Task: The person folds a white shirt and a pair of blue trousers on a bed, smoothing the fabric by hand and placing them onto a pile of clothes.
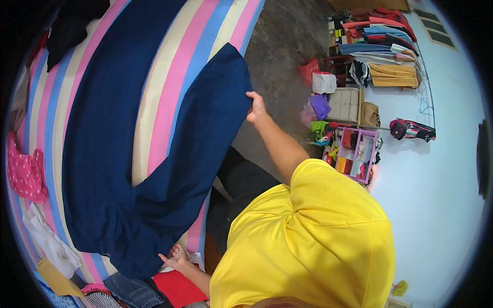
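A pair of dark navy trousers [97,138] lies across a striped bedspread. One leg is spread out along the bed, and the other is raised toward me. My right hand [255,108] is closed on the outer edge of the raised leg, thumb on top of the cloth. Beside the waist part of the trousers, my left hand [176,256] has its fingers apart and slightly curled, palm turned up. One fingertip touches the navy cloth there. The waistband itself is hard to make out.
The striped bedspread [179,87] carries a pink dotted cloth [28,172], a white cloth [49,241], folded jeans [134,291], a red cloth [178,287] and black clothing [69,31]. Across the floor are hanging clothes [380,38], bags [323,82] and a purple rack [354,154].
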`<state>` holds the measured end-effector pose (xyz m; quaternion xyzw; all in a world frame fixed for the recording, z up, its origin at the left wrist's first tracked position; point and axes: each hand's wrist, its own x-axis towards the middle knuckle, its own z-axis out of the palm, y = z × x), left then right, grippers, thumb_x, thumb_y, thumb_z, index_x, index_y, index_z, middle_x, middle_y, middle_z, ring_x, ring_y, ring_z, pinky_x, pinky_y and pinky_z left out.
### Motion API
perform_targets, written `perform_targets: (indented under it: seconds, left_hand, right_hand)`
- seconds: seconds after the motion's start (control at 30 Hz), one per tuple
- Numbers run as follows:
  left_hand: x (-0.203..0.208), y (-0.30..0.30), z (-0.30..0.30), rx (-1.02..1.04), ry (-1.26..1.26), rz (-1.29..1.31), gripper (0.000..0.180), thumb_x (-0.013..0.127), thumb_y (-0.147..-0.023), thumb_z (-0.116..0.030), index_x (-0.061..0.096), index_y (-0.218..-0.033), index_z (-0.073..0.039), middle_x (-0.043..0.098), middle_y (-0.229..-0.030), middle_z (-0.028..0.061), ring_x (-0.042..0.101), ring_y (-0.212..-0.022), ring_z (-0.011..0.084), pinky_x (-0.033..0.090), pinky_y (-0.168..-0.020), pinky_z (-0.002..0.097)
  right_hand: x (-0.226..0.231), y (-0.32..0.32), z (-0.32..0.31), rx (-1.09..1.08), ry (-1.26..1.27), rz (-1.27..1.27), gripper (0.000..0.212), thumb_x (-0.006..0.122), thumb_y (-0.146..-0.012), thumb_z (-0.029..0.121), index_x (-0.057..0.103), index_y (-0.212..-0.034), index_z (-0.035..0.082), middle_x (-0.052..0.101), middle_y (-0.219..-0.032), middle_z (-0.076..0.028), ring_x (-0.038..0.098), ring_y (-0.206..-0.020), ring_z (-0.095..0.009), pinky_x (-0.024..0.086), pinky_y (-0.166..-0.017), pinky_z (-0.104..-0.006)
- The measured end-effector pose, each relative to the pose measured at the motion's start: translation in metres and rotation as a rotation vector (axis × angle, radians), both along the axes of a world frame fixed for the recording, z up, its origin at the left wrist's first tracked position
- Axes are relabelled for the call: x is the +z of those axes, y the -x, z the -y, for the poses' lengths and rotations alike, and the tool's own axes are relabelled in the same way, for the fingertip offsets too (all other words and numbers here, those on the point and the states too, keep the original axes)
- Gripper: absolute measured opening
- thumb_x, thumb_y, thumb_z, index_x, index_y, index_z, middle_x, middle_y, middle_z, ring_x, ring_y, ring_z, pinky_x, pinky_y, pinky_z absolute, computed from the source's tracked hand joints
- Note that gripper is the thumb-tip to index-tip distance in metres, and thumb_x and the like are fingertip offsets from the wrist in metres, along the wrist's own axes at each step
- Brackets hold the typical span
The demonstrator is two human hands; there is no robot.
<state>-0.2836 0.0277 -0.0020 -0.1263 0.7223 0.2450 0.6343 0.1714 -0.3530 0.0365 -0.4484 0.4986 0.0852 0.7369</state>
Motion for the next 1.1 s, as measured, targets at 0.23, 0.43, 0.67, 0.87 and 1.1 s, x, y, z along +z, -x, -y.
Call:
perform_targets:
  seconds: [0.23,0.43,0.67,0.87,1.1]
  left_hand:
    - [0.037,0.03,-0.005,-0.225,-0.197,0.139,0.041,0.07,-0.077,-0.02,0.056,-0.111,-0.003,0.06,-0.109,0.0091,0.056,-0.093,0.0244,0.046,-0.082,0.0364]
    - [0.092,0.012,-0.024,-0.224,-0.284,0.165,0.038,0.065,-0.081,-0.02,0.055,-0.113,-0.002,0.06,-0.111,0.0102,0.058,-0.098,0.0234,0.05,-0.084,0.0384]
    - [0.089,-0.071,-0.133,-0.203,-0.442,0.236,0.018,0.067,-0.082,-0.018,0.06,-0.092,-0.006,0.063,-0.087,0.0034,0.058,-0.079,0.0168,0.049,-0.076,0.0309]
    - [0.051,-0.205,-0.22,-0.475,-0.673,0.219,0.068,0.05,-0.09,-0.048,0.028,-0.138,-0.005,0.036,-0.138,0.0194,0.041,-0.124,0.0332,0.031,-0.105,0.0429]
    - [-0.004,-0.181,-0.145,-0.528,-0.749,-0.692,0.048,0.065,-0.083,-0.024,0.051,-0.12,0.002,0.053,-0.119,0.0122,0.047,-0.105,0.0198,0.038,-0.091,0.0333]
  right_hand:
    - [0.06,-0.047,0.013,0.099,0.085,0.259,0.031,0.057,-0.071,0.017,0.058,-0.098,0.002,0.061,-0.1,-0.012,0.058,-0.091,-0.028,0.046,-0.089,-0.0413]
    - [0.115,-0.093,0.017,0.181,0.46,0.473,0.011,0.055,-0.075,0.011,0.054,-0.078,0.0,0.057,-0.076,-0.009,0.058,-0.069,-0.022,0.049,-0.067,-0.0329]
    - [0.122,-0.243,-0.126,0.641,0.742,0.503,0.028,0.062,-0.07,0.022,0.055,-0.088,0.002,0.051,-0.088,-0.007,0.051,-0.078,-0.021,0.044,-0.063,-0.04]
    - [0.071,-0.367,-0.266,0.978,0.676,0.256,0.076,0.055,-0.08,0.05,0.035,-0.136,0.003,0.034,-0.14,-0.019,0.041,-0.122,-0.036,0.036,-0.096,-0.0488]
    - [-0.019,-0.388,-0.179,1.177,1.285,0.402,0.047,0.064,-0.073,0.036,0.062,-0.096,-0.005,0.061,-0.094,-0.014,0.058,-0.08,-0.024,0.046,-0.06,-0.0357]
